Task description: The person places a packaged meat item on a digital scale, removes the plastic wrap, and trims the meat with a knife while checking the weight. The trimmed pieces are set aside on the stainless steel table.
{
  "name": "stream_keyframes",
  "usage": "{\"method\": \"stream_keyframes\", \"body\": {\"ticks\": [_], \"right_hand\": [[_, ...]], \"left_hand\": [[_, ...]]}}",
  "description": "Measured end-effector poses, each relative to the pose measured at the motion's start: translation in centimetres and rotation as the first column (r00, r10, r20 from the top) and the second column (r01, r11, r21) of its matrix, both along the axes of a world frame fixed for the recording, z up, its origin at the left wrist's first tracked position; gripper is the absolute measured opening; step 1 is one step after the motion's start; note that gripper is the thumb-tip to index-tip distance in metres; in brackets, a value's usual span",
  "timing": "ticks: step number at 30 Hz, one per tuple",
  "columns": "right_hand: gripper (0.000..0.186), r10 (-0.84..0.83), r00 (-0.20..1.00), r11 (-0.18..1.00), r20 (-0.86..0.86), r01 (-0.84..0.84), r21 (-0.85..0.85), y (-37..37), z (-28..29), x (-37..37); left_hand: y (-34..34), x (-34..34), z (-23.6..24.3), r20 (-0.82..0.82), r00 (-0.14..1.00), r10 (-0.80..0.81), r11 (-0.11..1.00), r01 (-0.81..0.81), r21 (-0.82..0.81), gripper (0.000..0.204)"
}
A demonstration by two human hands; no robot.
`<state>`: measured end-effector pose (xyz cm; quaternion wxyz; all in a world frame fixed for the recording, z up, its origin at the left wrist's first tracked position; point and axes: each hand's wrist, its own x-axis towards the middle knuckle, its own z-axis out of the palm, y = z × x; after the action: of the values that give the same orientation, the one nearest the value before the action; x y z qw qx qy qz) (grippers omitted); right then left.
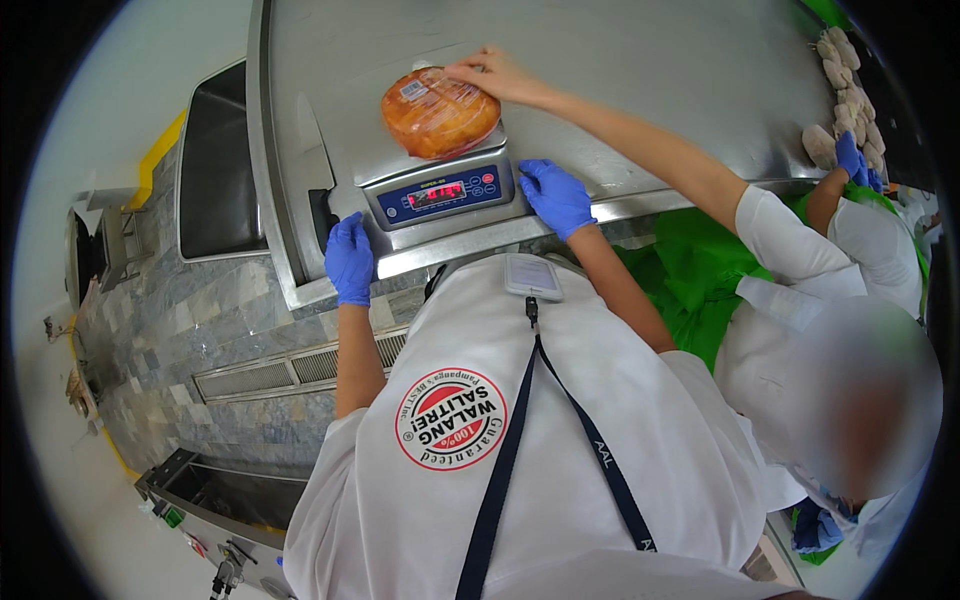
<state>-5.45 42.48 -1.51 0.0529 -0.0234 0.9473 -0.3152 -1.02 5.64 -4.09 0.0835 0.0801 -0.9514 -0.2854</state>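
Note:
A packaged round orange-brown ham (440,112), wrapped in clear film with a small label, lies on the pan of a digital scale (440,200) with a blue front panel and lit red digits. Gloved in blue, my left hand (349,262) rests at the table edge left of the scale, close to a knife's black handle (322,215); its fingers are slightly bent and hold nothing. My right hand (557,198), also in a blue glove, lies loosely curled on the table beside the scale's right side, empty. A co-worker's bare hand (490,74) touches the top of the package.
The steel table (640,50) carries the knife, its blade (305,150) pointing away. A dark sink (222,165) stands at the left. Several pale wrapped pieces (850,90) lie at the far right, near another person's gloved hand (848,155). The co-worker (780,370) stands close on my right.

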Motion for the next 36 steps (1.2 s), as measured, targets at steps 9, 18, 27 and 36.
{"method": "stream_keyframes", "body": {"ticks": [9, 18, 27, 36], "right_hand": [[0.028, -0.008, 0.998, 0.998, -0.069, 0.012, 0.058, -0.4, 0.3, -0.2], [0.022, -0.029, 0.991, 0.974, -0.134, 0.058, 0.217, -0.7, 0.0, 0.3], [0.043, -0.039, 0.985, 0.972, -0.166, 0.075, 0.222, -0.9, 0.5, 0.5], [0.054, -0.269, 0.94, 0.963, -0.21, 0.256, -0.091, 0.0, -0.6, 1.2]], "left_hand": [[0.0, 0.1, 0.1, 0.016, 1.0, 0.007, 1.0, -0.007, 0.0, 0.025], [0.3, -0.1, 0.6, -0.009, 0.998, -0.063, 0.995, 0.062, -0.081, 0.023], [0.4, -0.3, 1.1, 0.048, 0.995, -0.091, 0.995, 0.093, -0.023, 0.022], [0.3, -0.3, 1.0, 0.025, 0.99, -0.138, 0.99, 0.138, -0.018, 0.024]]}}
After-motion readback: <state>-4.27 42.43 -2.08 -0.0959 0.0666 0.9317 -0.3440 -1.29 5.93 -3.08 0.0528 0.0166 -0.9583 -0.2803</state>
